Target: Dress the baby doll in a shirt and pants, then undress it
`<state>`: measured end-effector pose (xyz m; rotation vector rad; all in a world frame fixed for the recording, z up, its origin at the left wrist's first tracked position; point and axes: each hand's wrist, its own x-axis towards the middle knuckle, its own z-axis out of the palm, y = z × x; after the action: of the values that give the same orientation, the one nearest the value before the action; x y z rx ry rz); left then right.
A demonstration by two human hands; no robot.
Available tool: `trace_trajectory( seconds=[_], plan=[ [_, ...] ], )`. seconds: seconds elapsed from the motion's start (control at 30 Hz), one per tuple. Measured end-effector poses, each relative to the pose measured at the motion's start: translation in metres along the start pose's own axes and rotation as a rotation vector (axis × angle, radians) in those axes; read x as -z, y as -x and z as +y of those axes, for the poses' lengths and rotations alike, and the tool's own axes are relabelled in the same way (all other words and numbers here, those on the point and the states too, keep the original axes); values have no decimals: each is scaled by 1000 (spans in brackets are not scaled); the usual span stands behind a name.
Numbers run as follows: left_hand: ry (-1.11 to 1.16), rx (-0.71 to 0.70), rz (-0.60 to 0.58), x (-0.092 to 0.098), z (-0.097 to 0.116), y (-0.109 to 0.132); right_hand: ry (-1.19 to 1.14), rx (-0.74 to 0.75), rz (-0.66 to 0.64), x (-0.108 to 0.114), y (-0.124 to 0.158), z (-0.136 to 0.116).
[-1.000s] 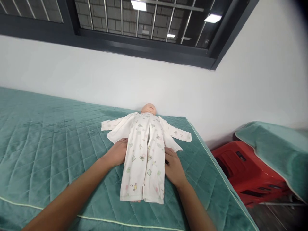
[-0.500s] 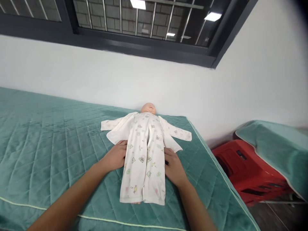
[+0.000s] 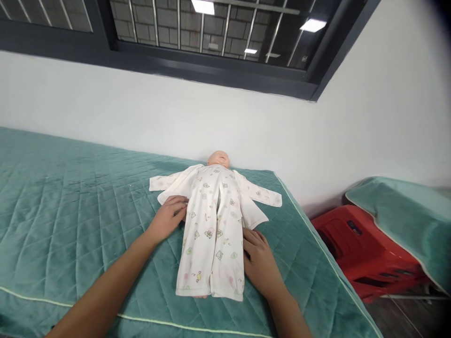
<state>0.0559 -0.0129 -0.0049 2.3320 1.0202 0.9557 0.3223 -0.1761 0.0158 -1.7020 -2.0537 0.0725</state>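
A baby doll (image 3: 219, 158) lies on its back on the green quilted bedspread (image 3: 120, 206), its head toward the wall. White printed baby trousers (image 3: 211, 234) cover its front from near the neck down to the hem, where a bit of foot shows. A white long-sleeved baby top (image 3: 255, 211) spreads out to both sides beneath. My left hand (image 3: 169, 217) rests at the trousers' left edge, fingers loosely bent and apart, over the top's left flap. Along the right edge lies my right hand (image 3: 260, 260), open with bent fingers. Its fingertips are partly hidden against the cloth.
A white wall (image 3: 158, 108) and a dark-framed barred window (image 3: 211, 65) stand behind the bed. To the right of the bed's edge is a red plastic chair or stool (image 3: 366, 253), partly covered by a green cloth (image 3: 398, 211).
My left hand has shifted up along the trousers' side onto the top's flap. My right hand has slid a little down toward the hem. The doll and clothes lie nearly the same.
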Motion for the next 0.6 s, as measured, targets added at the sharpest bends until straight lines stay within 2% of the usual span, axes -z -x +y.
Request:
trace_trajectory(
  seconds=[0.1, 0.2, 0.27, 0.37, 0.47, 0.53, 0.6],
  plan=[
    [-41, 78, 98, -4, -8, 0, -27, -2, 21, -2, 6, -2],
    [-89, 109, 174, -6, -15, -1, -140, -49, 145, -1, 8, 1],
    [-127, 123, 219, -7, -19, -2, -267, -186, 284, 1, 8, 7],
    [-175, 174, 271, -6, -25, -3, -432, -491, 425, 6, 2, 22],
    [-244, 273, 325, -5, -27, -3, -484, -714, 436, 8, -9, 44],
    [-311, 361, 342, -3, -25, -3, -516, -779, 405, 7, -18, 57],
    [-371, 449, 325, -2, -22, -4, -585, -779, 399, 4, -28, 66]
  ],
)
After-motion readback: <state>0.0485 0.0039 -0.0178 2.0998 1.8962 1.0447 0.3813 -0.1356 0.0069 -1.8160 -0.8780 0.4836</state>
